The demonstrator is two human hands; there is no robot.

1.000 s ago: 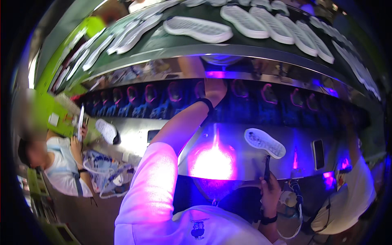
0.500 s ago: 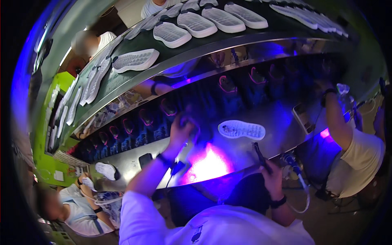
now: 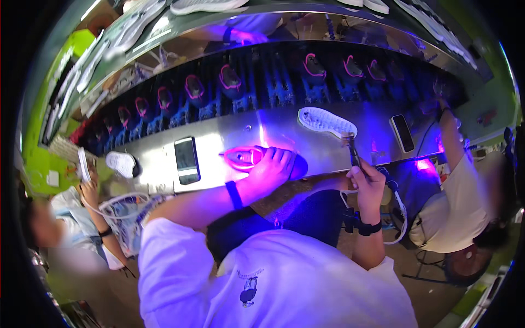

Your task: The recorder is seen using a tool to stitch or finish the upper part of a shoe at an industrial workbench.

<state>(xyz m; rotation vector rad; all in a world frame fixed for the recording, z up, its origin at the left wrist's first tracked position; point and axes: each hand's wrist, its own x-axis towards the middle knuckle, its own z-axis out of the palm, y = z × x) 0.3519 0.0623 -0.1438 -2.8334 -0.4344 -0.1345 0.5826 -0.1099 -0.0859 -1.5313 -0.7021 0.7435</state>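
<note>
My left hand [image 3: 272,174] is closed over a dark shoe upper [image 3: 299,167] with a glowing pink collar. The upper lies on its side above the near edge of the metal bench, under violet light. In my right hand [image 3: 367,185] is a brush with a dark handle [image 3: 354,156], gripped between thumb and fingers. The brush's bristles reach the near right end of a white shoe sole [image 3: 324,121], overlapping it in view; whether they touch cannot be told. That sole lies tread side down or up, unclear, on the bench [image 3: 219,134].
Behind the bench runs a row of blue racks holding pink-collared uppers [image 3: 229,79]. One phone [image 3: 187,160] lies left, another [image 3: 402,133] right. A second white sole [image 3: 121,163] sits far left. Co-workers sit at both sides, a hand [image 3: 89,188] showing left. More soles [image 3: 208,4] fill the upper shelf.
My left hand has come down from the rack side to the near bench with the upper. The brush in my right hand has moved up to the sole's end. The view has tilted downward.
</note>
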